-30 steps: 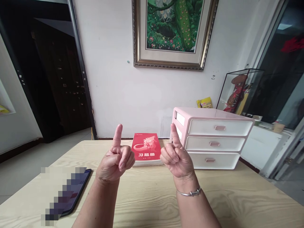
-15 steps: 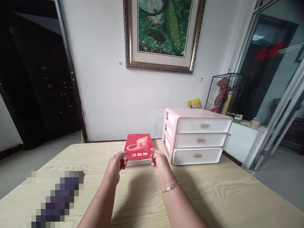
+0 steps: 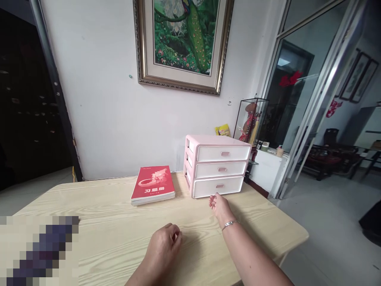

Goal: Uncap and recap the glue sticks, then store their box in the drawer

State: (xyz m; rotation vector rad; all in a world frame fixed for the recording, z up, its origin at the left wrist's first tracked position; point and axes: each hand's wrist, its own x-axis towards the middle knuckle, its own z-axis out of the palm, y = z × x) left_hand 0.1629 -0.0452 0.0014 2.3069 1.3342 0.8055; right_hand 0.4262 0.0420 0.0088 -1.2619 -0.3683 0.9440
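Observation:
My right hand (image 3: 219, 206), with a silver bracelet on its wrist, reaches out over the wooden table (image 3: 119, 222). Its fingertips are just below the bottom drawer of a pink and white three-drawer box (image 3: 218, 164); the fingers are loosely apart and hold nothing. My left hand (image 3: 164, 246) rests low over the table nearer me, fingers curled in, nothing visible in them. A red book (image 3: 153, 189) lies flat on the table to the left of the drawer box, clear of both hands.
A blurred dark phone (image 3: 38, 250) lies at the table's near left. A framed peacock picture (image 3: 181, 39) hangs on the white wall. A glass display case (image 3: 250, 121) and a white cabinet (image 3: 266, 171) stand right of the table, beside glass doors.
Both hands left the red book. The right hand moved right toward the bottom drawer, the left dropped back to the table. The view swung to the right.

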